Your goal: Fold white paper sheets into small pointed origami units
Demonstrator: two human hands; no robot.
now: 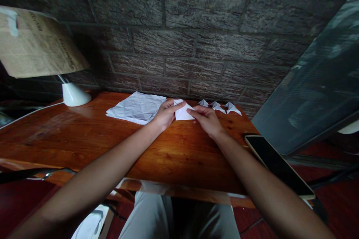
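Between my two hands a small folded piece of white paper (183,114) is held up just above the wooden table. My left hand (166,114) pinches its left side, the thumb lying across the upper face. On the other side my right hand (206,118) grips the right edge between thumb and fingers. Creases and a folded flap show near the paper's top left corner. To the left, a stack of creased white paper sheets (137,106) lies flat. Behind my right hand, three small folded paper pieces (217,107) stand in a row.
A lamp (74,93) with a newspaper-covered shade stands at the left of the wooden table (179,157). A dark-screened tablet or phone (277,164) lies at the right edge, by my right forearm. A brick wall (179,44) rises behind the table.
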